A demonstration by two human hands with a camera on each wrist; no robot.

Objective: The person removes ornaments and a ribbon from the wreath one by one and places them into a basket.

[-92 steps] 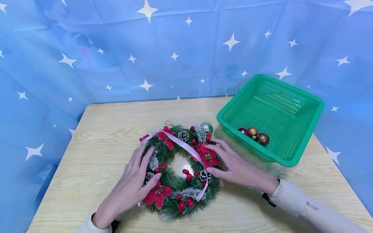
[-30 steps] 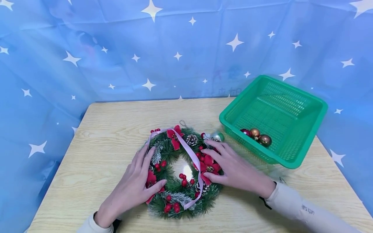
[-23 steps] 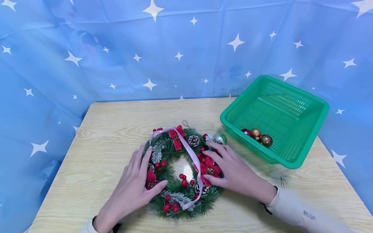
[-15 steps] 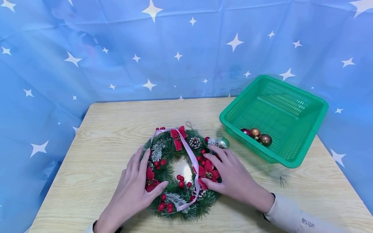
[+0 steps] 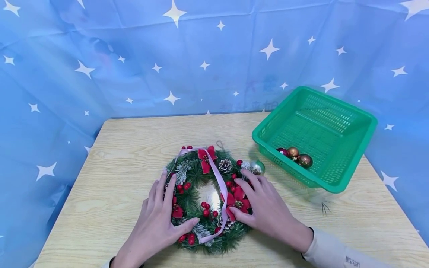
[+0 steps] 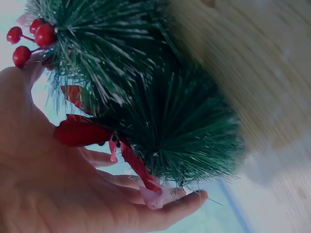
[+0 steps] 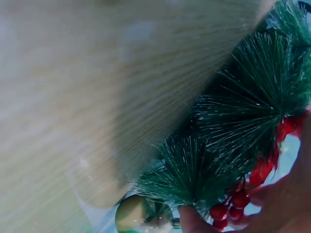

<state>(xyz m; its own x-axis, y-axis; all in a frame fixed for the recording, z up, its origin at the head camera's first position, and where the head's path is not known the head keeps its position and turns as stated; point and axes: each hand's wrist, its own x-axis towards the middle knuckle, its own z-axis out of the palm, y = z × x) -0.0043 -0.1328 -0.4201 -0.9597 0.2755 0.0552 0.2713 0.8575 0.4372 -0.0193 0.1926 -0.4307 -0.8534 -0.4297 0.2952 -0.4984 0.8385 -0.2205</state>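
A Christmas wreath lies flat on the table, its green sprigs carrying red flowers, berries and pine cones. Across it runs a loose pale pink ribbon. My left hand rests on its left side, with fairly straight fingers along the outer edge and the thumb over the front sprigs. My right hand grips the right side, fingers bent over the berries and thumb on a red flower. A silver and green bauble sits at the upper right edge, near my right fingertips; the right wrist view shows this bauble too.
Behind and right of the wreath stands a green plastic basket holding several dark and copper baubles. A wood-grain table extends around the wreath. A blue starred cloth hangs behind it.
The wreath has turned clockwise: the top flower moved right, the right flower toward me, the front berries left. My right hand came slightly toward me; my left thumb moved nearer the front.
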